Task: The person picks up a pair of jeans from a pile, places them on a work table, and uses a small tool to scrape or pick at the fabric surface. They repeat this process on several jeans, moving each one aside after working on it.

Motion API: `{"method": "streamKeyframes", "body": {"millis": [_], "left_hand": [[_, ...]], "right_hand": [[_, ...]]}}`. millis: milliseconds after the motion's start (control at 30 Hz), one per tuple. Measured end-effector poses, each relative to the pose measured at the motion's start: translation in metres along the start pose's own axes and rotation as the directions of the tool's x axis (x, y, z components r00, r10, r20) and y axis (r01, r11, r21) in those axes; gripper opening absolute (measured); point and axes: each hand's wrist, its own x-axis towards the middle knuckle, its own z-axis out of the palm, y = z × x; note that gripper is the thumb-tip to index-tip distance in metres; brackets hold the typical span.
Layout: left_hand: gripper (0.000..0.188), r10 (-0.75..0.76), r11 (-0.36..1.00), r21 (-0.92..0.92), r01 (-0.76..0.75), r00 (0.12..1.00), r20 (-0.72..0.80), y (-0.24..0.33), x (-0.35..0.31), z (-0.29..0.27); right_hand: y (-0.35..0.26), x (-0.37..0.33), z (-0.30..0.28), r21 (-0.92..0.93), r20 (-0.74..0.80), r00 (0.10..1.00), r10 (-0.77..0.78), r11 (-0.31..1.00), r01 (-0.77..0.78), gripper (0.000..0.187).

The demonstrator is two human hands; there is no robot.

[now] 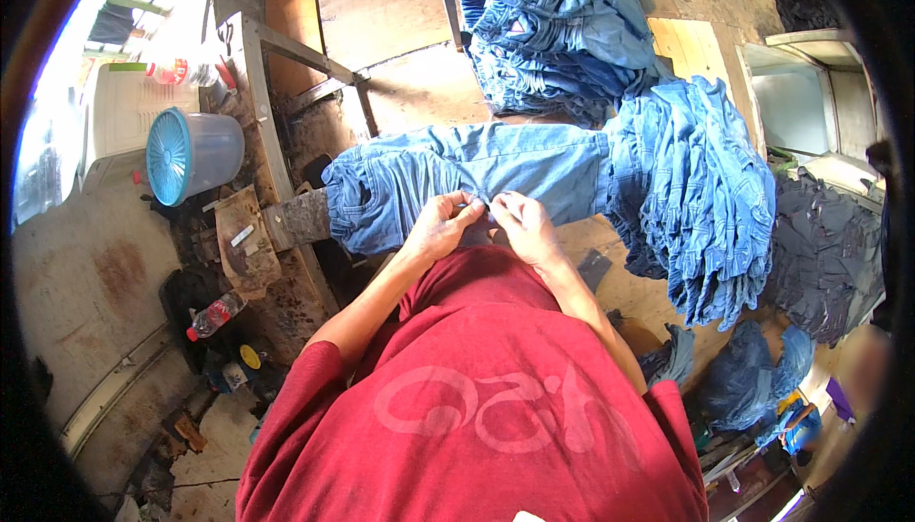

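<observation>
A pair of blue jeans (534,162) lies stretched sideways in front of me, its gathered waist end at the left, over a narrow wooden board (297,221). My left hand (442,226) is closed in a pinch at the near edge of the jeans. Close beside it, my right hand (526,228) also pinches there, the two sets of fingertips almost meeting. The fingers hide the exact bit of cloth between them. At the right, the jeans run up to a thick heap of blue denim garments (701,198).
Another tall denim pile (558,31) stands at the back. Dark garments (824,255) are stacked at far right. On the left are a wooden frame (270,122), a clear bucket with a blue lid (195,155) and a bottle (217,315). More denim (743,379) lies low at the right.
</observation>
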Motion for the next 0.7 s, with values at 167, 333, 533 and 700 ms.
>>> {"method": "streamKeyframes", "body": {"millis": [167,333,533,700], "left_hand": [[0.019,-0.186,0.894,-0.402,0.195,0.981,0.063,-0.006,-0.005,-0.010],[0.016,-0.266,0.738,-0.614,0.281,0.957,0.117,-0.003,-0.013,-0.020],[0.018,-0.225,0.913,-0.327,0.242,0.970,0.091,0.017,-0.010,-0.013],[0.018,-0.203,0.972,-0.110,0.207,0.978,0.046,0.032,-0.010,-0.002]], "right_hand": [[0.013,0.003,-0.009,0.600,0.221,0.933,0.284,0.715,-0.359,0.012],[0.018,0.004,-0.004,0.662,0.253,0.936,0.245,0.662,-0.352,0.013],[0.007,-0.005,-0.006,0.110,0.058,0.998,0.021,0.994,-0.027,0.019],[-0.002,-0.010,-0.004,-0.090,0.008,0.999,-0.051,0.995,0.051,0.025]]}}
